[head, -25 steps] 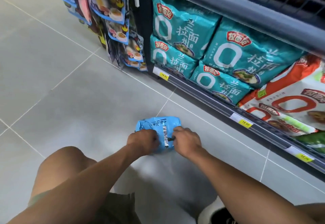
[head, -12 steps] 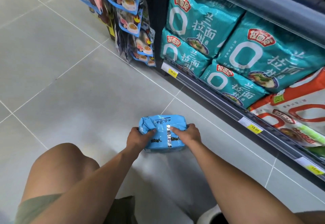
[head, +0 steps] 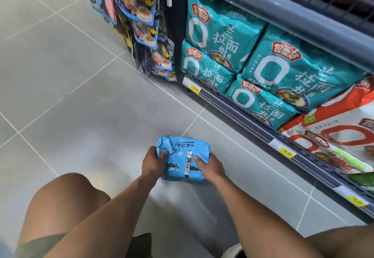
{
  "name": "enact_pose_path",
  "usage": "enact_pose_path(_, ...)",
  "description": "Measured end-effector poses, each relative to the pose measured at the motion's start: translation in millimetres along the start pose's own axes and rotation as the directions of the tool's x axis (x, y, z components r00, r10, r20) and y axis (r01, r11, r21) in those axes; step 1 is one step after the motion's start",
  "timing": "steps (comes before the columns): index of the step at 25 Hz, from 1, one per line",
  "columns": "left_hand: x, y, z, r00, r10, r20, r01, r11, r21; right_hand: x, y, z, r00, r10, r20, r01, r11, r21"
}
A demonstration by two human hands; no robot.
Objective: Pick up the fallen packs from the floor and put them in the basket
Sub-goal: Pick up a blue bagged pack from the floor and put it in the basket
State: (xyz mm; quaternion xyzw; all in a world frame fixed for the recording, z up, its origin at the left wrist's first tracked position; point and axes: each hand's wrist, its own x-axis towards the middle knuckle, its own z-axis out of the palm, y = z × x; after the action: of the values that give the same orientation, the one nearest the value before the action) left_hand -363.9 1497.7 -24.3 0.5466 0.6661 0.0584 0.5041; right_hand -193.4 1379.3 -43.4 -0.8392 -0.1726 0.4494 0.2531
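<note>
A light blue noodle pack (head: 183,157) with a silver seam strip and dark print is held between both my hands, just above the grey tiled floor (head: 85,103). My left hand (head: 152,163) grips its left side, thumb on top. My right hand (head: 210,166) grips its right side, thumb near the seam. No basket shows in this view.
A dark low shelf (head: 253,124) with yellow price tags runs along the right, stacked with teal noodle bags (head: 222,33) and orange-white bags (head: 340,136). Hanging blue snack packets (head: 145,27) stand at the shelf end. My bare knees fill the bottom corners.
Both hands have shifted from on top of the pack to its two sides and lifted it slightly off the floor, towards me.
</note>
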Motion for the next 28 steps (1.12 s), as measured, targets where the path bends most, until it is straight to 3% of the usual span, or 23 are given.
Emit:
enact_pose_path(5,-72.1,46.5,-35.9,1.0,-0.01,-0.024,0.01,1.0,0.009,-68.4,-30.2,-41.3,0.999,-0.024,0.022,0.023,0.999,0.045)
enact_pose_path(9,-163.9,121.7,-87.7,1.0,0.002,-0.031,-0.002,1.0,0.002,-158.6,-85.8,-104.7,0.998,-0.061,0.007,0.06,0.994,0.093)
enact_pose_path(16,-327.0,274.6,-207.0,0.962,0.271,0.035,-0.273,0.96,0.056,-346.9,-204.5,-233.0,0.991,-0.083,-0.109,0.104,0.974,0.201)
enact_pose_path(21,-438.1,361.6,-288.2,0.839,0.531,0.122,-0.543,0.832,0.114,-501.3,-264.2,-295.4,0.962,-0.143,-0.233,0.203,0.944,0.262)
enact_pose_path(28,-545.3,415.0,-304.9,0.631,0.685,0.364,-0.74,0.673,0.019,-634.9,-239.2,-338.0,0.905,-0.086,-0.417,0.283,0.854,0.437)
